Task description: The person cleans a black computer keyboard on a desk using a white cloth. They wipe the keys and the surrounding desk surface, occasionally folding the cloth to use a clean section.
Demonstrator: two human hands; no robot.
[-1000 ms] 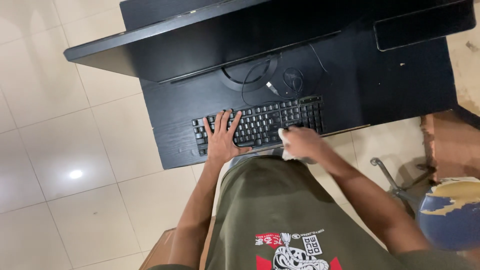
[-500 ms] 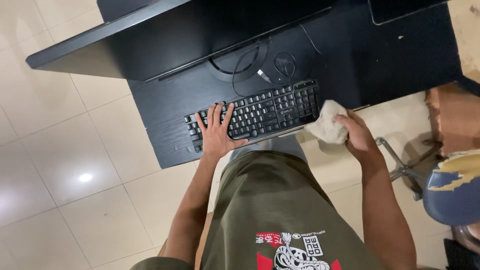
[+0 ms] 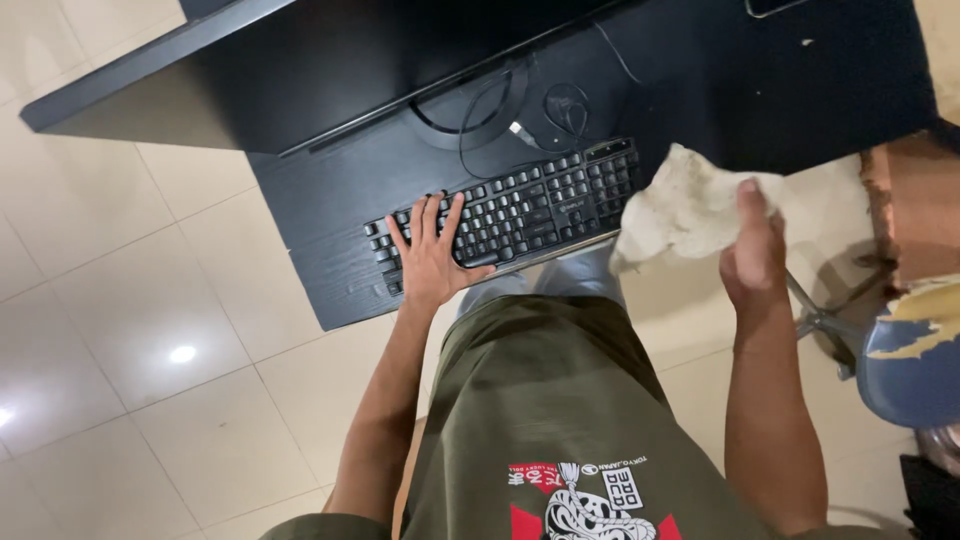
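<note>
Black keyboard, long and flat, lying at a slant near the front edge of the black counter, right end farther from the body than the left. Keys dark with pale markings, number block at the right end. Pressed flat under the left hand over its left part, fingers spread across the keys. Off-white cloth, crumpled and stained, lifted just beside the keyboard's right end, past the counter's front edge. Pinched in the grip of the right hand, thumb on top.
</note>
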